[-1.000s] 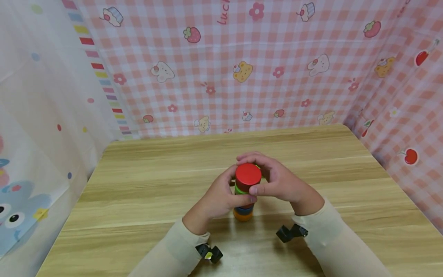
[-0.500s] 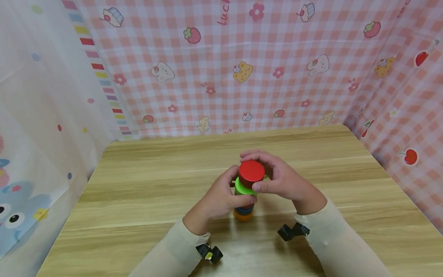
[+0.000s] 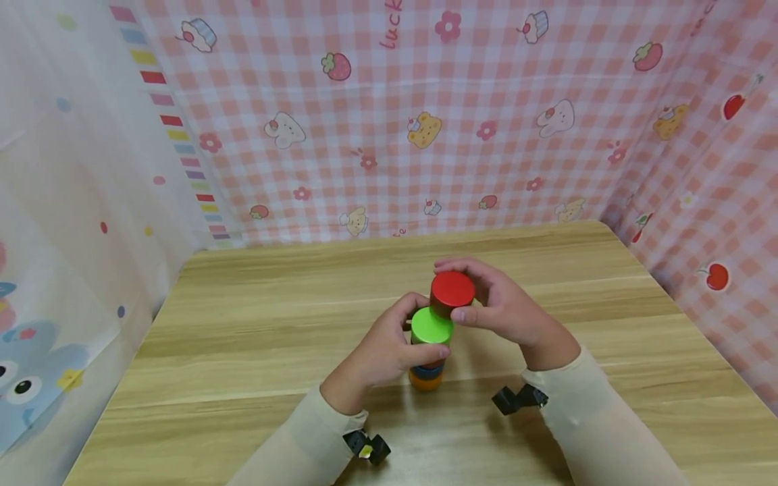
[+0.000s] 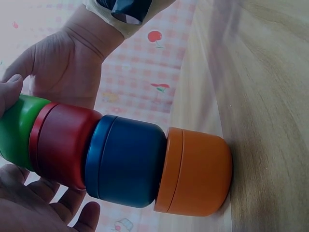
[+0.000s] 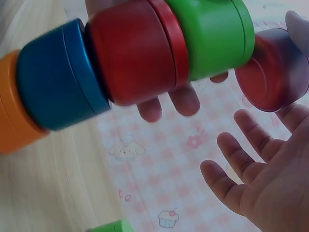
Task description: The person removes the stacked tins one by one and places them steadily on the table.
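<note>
I'm pinching the loose red jar (image 3: 453,291) in my right grip (image 3: 506,307), just right of my left grip (image 3: 394,343), which is clasping the green jar (image 3: 431,327) topping the stack (image 4: 126,159): likely unstacking, calling next for a steady left and a worktop (image 3: 273,310) set-down.

On the tabletop (image 3: 273,324), an orange canister (image 4: 200,174) stands upright, bearing a blue canister (image 4: 129,162), a dark red canister (image 4: 67,145) and a green canister (image 3: 432,327) in that order upward, slightly out of line, each rounded and seamed near its upper rim. A bright red canister (image 3: 452,289), flat top facing up, is in the right grip (image 3: 510,314), just beside the green one's top; whether they touch is unclear. Part of another green piece (image 5: 115,227) shows at the right wrist view's lower edge.
</note>
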Demonstrator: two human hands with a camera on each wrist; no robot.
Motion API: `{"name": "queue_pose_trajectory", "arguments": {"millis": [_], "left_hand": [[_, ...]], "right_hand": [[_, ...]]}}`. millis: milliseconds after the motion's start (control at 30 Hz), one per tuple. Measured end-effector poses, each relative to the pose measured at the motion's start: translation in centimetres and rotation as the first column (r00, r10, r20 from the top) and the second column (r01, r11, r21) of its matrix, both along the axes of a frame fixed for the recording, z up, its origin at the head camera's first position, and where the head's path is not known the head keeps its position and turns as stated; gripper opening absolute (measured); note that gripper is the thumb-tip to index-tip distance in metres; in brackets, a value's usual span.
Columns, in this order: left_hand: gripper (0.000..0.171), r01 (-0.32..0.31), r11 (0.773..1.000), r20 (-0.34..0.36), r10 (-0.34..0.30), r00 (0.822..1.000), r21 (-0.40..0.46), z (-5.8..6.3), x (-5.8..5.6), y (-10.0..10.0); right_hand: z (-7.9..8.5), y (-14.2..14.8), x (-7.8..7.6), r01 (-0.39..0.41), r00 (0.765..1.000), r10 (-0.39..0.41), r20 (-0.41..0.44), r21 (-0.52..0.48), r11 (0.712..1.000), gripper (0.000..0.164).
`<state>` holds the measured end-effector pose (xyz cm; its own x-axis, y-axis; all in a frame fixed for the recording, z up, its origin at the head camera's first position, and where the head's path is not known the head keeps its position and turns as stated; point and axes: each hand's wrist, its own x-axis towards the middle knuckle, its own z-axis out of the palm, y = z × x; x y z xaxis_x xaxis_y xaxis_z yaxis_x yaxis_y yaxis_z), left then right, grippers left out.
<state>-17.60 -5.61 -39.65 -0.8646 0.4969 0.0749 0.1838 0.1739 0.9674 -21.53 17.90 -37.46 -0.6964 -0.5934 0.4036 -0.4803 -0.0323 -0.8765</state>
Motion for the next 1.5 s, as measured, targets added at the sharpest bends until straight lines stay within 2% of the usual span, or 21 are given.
{"name": "queue_pose_trajectory", "arguments": {"millis": [233, 433, 700, 1000, 1300, 1500], "left_hand": [[0.048, -0.006, 1.0, 0.007, 0.006, 1.0, 0.006, 0.1, 0.1, 0.1], [0.048, -0.012, 1.0, 0.024, 0.012, 1.0, 0.012, 0.2, 0.2, 0.1], [0.047, -0.015, 1.0, 0.036, 0.015, 0.999, -0.002, 0.1, 0.2, 0.1], [0.046, -0.018, 1.0, 0.041, 0.019, 0.999, -0.014, 0.0, 0.1, 0.1], [0.046, -0.022, 1.0, 0.043, 0.022, 0.999, -0.015, 0.1, 0.1, 0.1], [0.047, -0.018, 1.0, 0.037, 0.019, 0.999, -0.018, 0.1, 0.1, 0.1]], "right_hand": [[-0.3, 1.0, -0.7, -0.005, 0.997, 0.009, 0.07, -0.059, 0.998, 0.051], [-0.8, 1.6, -1.3, 0.059, 0.994, -0.052, 0.096, -0.071, 0.996, 0.049], [-1.6, 2.5, -2.0, 0.17, 0.977, -0.161, 0.141, -0.048, 0.984, 0.051], [-2.5, 3.4, -3.0, 0.299, 0.947, -0.3, 0.114, 0.028, 0.954, 0.049], [-4.1, 4.7, -4.1, 0.314, 0.936, -0.311, 0.167, 0.008, 0.949, 0.052], [-5.0, 5.6, -4.7, 0.351, 0.921, -0.356, 0.158, 0.058, 0.934, 0.052]]}}
